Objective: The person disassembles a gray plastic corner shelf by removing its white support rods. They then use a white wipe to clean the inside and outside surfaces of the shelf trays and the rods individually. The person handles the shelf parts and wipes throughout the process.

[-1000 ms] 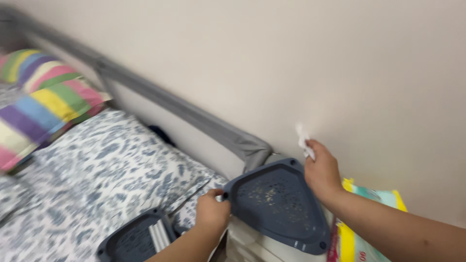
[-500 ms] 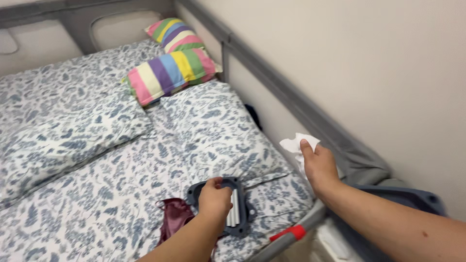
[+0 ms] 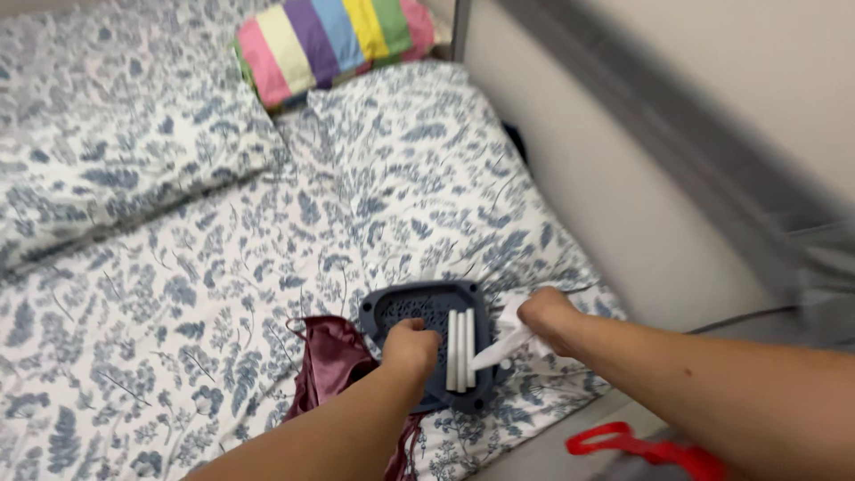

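- Dark blue-grey plastic tray [image 3: 427, 316], rounded-triangular, found lying flat on the bed near its lower right edge; perforated floor, with three white sticks [image 3: 460, 349] resting side by side in it.
- Left hand [image 3: 411, 347] observed clenched on the tray's near rim, knuckles up, fingers curled over the edge.
- Right hand [image 3: 545, 317] noted gripping a crumpled white cloth [image 3: 506, 331], pinched in the fingers, the cloth touching the tray's right rim and trailing across the sticks.
- Tray judged light and stiff, a moulded shell unlikely to flex; smooth rim possibly a little slippery. Best taken by the raised rim at two opposite sides and kept level, since the loose sticks would roll out if tilted.
- Cloth judged soft and limp, without weight; fit to be held anywhere by a bunched pinch.
- Dark red satin garment [image 3: 334, 361] seen crumpled just left of the tray, partly beneath the left forearm.
- Surface recorded as a mattress under a white sheet [image 3: 178, 294] printed with blue leaves; soft and yielding, so poor support for anything pressed down.
- Two pillows [image 3: 107, 169] in matching print at the head, and a rainbow-striped cushion [image 3: 334, 40] beyond them.
- Plain pale wall [image 3: 623, 223] along the right side, with a grey bed rail [image 3: 677, 116], blurred.
- Red handle [image 3: 641, 445] at the lower right, kind not determinable.
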